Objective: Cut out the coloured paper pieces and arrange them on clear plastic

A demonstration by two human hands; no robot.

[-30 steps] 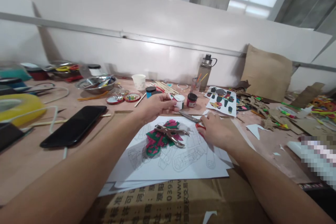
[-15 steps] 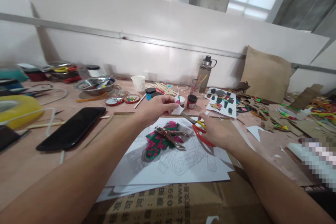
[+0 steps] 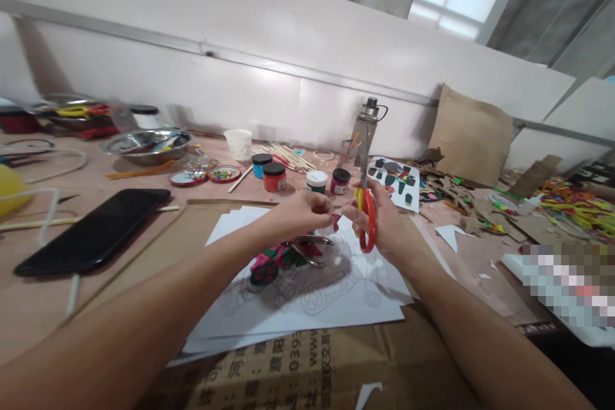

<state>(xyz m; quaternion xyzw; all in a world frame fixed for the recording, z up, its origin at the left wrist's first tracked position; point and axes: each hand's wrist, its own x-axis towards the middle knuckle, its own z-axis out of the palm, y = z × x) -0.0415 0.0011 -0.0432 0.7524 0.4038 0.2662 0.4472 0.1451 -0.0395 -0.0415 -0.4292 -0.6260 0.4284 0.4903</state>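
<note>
Head-worn view, looking forward and down — worktop near, wall beyond

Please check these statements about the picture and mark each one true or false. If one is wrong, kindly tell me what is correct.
1. The right hand holds the scissors. True.
2. The smartphone lies on the sheets of paper. False: it lies on the table, to their left.
3. The white-lidded jar stands between the orange jar and the dark red jar. True.
4. The bottle lies on its side. False: it stands upright.
</note>
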